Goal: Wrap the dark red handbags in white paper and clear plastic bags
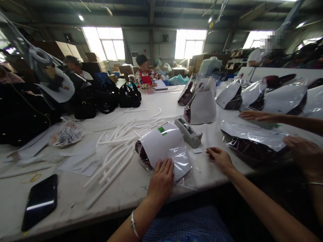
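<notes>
A handbag wrapped in white paper and clear plastic (165, 144) lies on the table before me, a green sticker (162, 130) on its paper. Dark maroon material shows at its left end. My left hand (161, 178) rests flat on the near side of the wrapping, fingers stretched out. To the right, my right hand (220, 158) hovers low over the table, thumb and fingertips pressed together; whatever they may hold is too small to make out. A grey tape dispenser (189, 132) stands behind the wrapped bag, and a small white card (197, 150) lies beside it.
White foam rods (113, 161) are piled at left, with a black phone (40, 201) in front. Black handbags (130, 94) stand behind. A co-worker's hands (297, 148) touch another wrapped bag (254, 139) at right. More wrapped bags (203, 106) stand at the back.
</notes>
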`<state>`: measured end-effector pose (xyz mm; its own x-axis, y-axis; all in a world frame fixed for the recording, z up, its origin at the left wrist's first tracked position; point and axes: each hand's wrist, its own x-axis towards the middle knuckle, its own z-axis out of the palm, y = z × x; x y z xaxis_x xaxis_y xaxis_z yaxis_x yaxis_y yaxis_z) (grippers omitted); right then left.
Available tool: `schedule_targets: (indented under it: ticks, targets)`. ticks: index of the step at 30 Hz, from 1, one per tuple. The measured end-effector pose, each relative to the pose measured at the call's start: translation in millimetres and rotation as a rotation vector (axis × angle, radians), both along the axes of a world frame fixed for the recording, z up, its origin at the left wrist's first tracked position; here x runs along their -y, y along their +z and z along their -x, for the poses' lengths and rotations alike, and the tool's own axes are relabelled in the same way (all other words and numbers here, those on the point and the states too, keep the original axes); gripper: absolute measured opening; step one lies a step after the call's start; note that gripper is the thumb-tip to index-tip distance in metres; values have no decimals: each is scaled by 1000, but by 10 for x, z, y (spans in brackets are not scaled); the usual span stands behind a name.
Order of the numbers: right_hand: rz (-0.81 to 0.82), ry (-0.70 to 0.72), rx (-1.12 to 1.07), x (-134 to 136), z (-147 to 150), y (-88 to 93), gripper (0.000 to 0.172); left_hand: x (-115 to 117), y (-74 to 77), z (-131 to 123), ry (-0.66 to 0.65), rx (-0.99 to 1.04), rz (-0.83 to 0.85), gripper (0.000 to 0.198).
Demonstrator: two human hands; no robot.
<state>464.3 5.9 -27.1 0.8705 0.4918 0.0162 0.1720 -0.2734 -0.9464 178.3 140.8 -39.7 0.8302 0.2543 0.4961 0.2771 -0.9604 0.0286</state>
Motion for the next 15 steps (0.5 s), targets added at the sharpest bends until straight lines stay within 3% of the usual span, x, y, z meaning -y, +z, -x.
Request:
schedule_targets:
  ticks: [3, 7, 10, 12, 15]
  targets:
    - [-2, 138, 52, 105, 257, 170, 43, 9, 8, 3, 4, -16, 24, 40]
    - [50, 604, 184, -11, 611, 505, 36, 15, 39, 13, 7, -39, 43, 41]
    - [129, 869, 379, -247, 785, 626, 29, 19, 56, 19, 7, -46, 45, 40]
    - [249, 927, 580, -426, 838, 628, 25, 23, 57, 20, 8, -51, 47, 40]
    - [511, 889, 876, -656, 852, 596, 18, 26, 43, 18, 12, -52, 40, 41]
